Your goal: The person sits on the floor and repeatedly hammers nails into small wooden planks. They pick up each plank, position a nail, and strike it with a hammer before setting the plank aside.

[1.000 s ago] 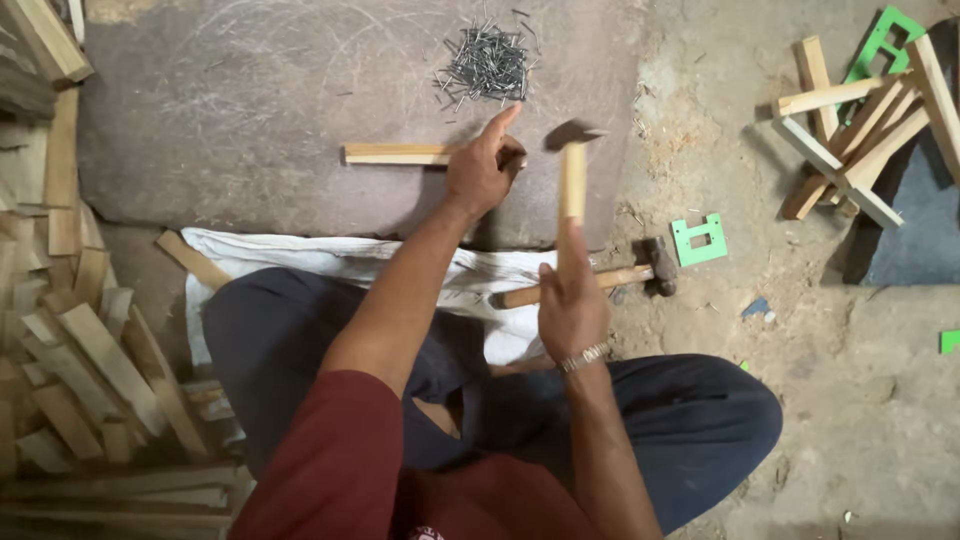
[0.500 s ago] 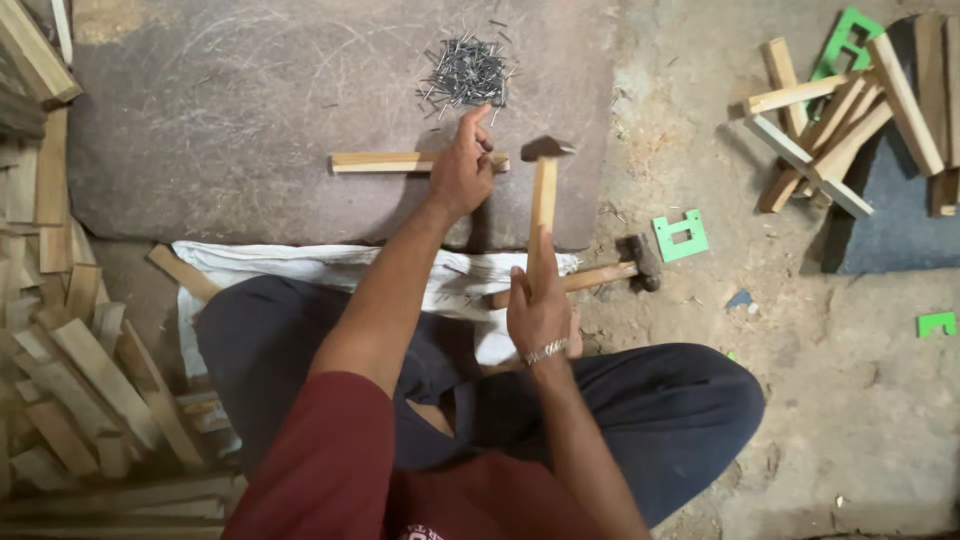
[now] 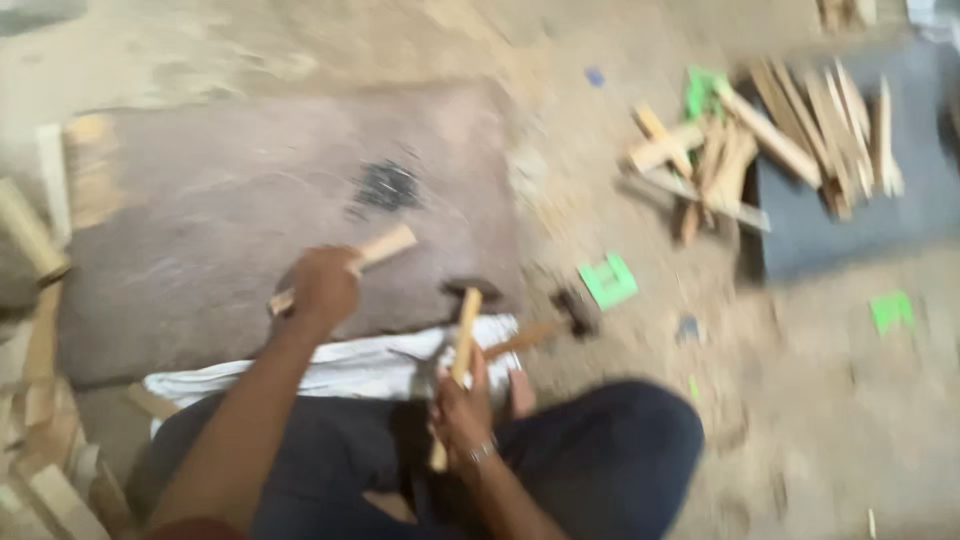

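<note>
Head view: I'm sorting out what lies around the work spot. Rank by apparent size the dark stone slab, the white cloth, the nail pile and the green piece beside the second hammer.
1. Dark stone slab
2. White cloth
3. and 4. Nail pile and green piece: look alike, and blur leaves their order unsure.

No packages, labels, signs or screens visible, frame blurred by motion

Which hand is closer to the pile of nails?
Left. The left hand, gripping a wood strip, sits just below the nail pile; the right hand holds a hammer farther back.
</note>
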